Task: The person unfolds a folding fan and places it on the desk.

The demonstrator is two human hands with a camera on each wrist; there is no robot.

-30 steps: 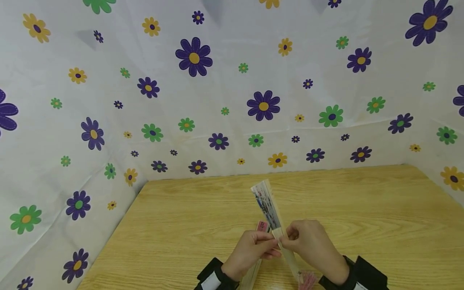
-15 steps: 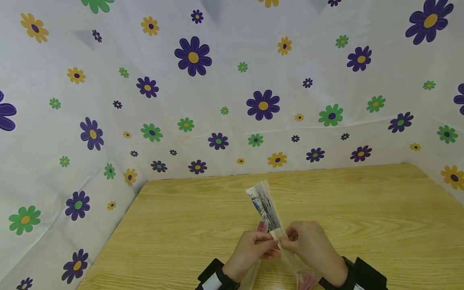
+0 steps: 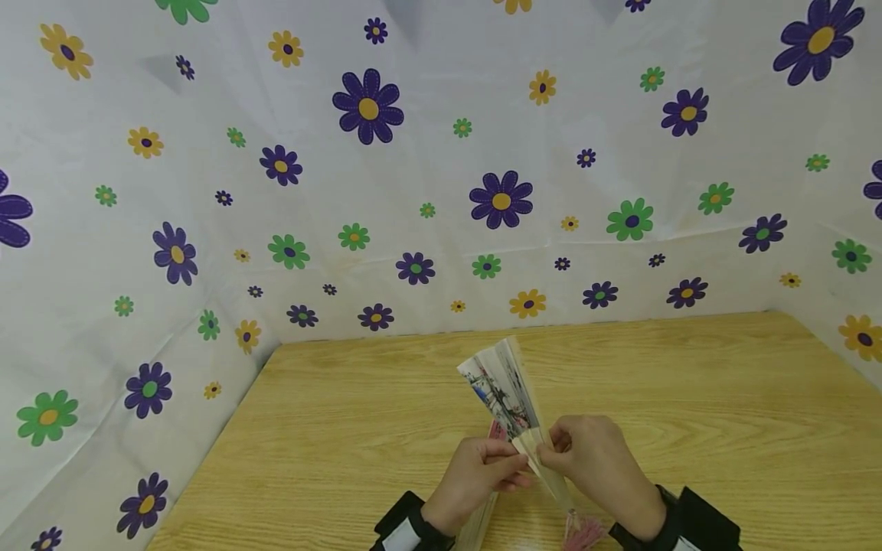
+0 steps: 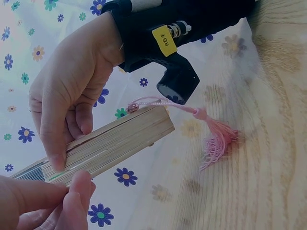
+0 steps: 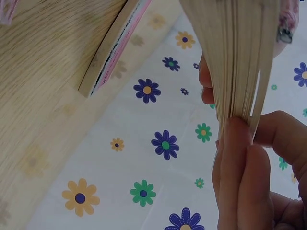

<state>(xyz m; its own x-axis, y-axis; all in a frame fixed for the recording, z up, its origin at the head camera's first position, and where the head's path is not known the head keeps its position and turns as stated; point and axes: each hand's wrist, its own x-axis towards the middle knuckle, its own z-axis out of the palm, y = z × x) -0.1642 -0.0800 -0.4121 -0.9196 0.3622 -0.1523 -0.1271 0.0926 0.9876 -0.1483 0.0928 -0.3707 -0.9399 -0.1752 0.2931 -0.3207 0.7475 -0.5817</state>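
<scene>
Both hands hold a partly spread folding fan (image 3: 499, 390) above the table, tilted with its printed paper end up and away. The left hand (image 3: 482, 478) pinches the slats from the left, just below the paper. On the other side, the right hand (image 3: 596, 463) pinches the slats between thumb and fingers. In the left wrist view the bundled wooden slats (image 4: 117, 143) show, with a pink tassel (image 4: 218, 139) hanging from their end. The right wrist view shows the slats slightly fanned apart above the right hand's fingers (image 5: 235, 167).
Under the left hand lies a long, narrow pale thing with a pink end (image 3: 498, 430); the right wrist view shows its wooden side and pink edge (image 5: 112, 52). The wood-grain table (image 3: 344, 413) meets a flower-printed white cloth (image 3: 413, 161) at the back and sides.
The fan's paper has spread wider, its left edge swinging leftward, so more of the print shows. Both hands stay in nearly the same place.
</scene>
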